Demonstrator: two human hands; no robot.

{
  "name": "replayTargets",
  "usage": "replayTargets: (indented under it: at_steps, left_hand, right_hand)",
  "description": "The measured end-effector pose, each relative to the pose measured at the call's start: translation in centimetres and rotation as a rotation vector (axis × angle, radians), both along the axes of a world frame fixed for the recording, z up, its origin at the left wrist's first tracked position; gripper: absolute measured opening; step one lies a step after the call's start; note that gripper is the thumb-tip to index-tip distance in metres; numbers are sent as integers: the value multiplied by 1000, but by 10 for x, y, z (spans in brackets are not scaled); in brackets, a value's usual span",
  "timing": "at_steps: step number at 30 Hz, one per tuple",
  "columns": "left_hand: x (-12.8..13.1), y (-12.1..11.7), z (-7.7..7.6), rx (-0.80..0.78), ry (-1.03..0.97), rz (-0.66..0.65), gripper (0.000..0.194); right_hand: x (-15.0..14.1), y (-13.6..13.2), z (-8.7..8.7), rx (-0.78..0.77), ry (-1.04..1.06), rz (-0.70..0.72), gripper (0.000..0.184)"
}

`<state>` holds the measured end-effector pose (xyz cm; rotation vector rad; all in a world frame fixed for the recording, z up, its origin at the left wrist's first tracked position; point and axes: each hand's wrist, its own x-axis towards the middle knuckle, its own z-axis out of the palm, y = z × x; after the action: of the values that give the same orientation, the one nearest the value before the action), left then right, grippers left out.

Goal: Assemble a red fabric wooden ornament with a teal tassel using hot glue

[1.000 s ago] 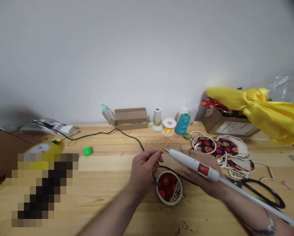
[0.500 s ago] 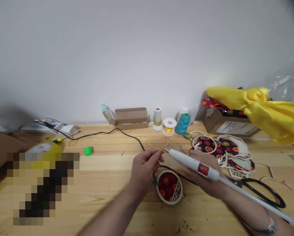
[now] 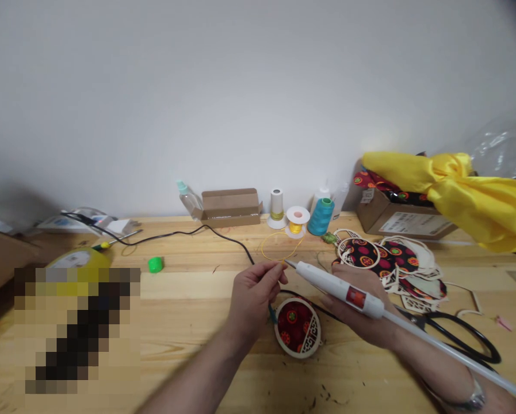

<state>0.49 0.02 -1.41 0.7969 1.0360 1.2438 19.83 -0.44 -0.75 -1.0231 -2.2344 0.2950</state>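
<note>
My left hand [image 3: 258,293] is closed in a pinch on a thin yellow cord [image 3: 264,248], which loops back to the spool behind it. In my right hand [image 3: 365,305] is a white hot glue pen [image 3: 331,284], with a long translucent glue stick [image 3: 451,352] coming out of its rear. The pen's metal nozzle points left, almost at the pinched fingertips; whether it touches the cord I cannot tell. Below the hands lies a round ornament [image 3: 298,328] of dark red patterned fabric in a pale fretwork frame. A teal cord beside the ornament is partly hidden by my left hand.
A yellow cord spool [image 3: 298,216], another spool [image 3: 276,207] and a teal thread cone [image 3: 321,217] stand near the wall. Fabric and frame pieces [image 3: 396,256] pile up at right, above black scissors [image 3: 462,333]. A black cable [image 3: 175,233] crosses the table; a green cap [image 3: 155,264] lies left.
</note>
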Motion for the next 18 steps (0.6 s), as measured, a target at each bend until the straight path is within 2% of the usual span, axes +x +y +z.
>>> replayTargets:
  at_steps: [11,18]
  left_hand:
    - [0,-1,2,-7,-13,6,17]
    - [-1,0,3,-66,-95,10,19]
  right_hand:
    - [2,1,0,14,-27,6,31]
    - [1,1,1,-73,125,22,19]
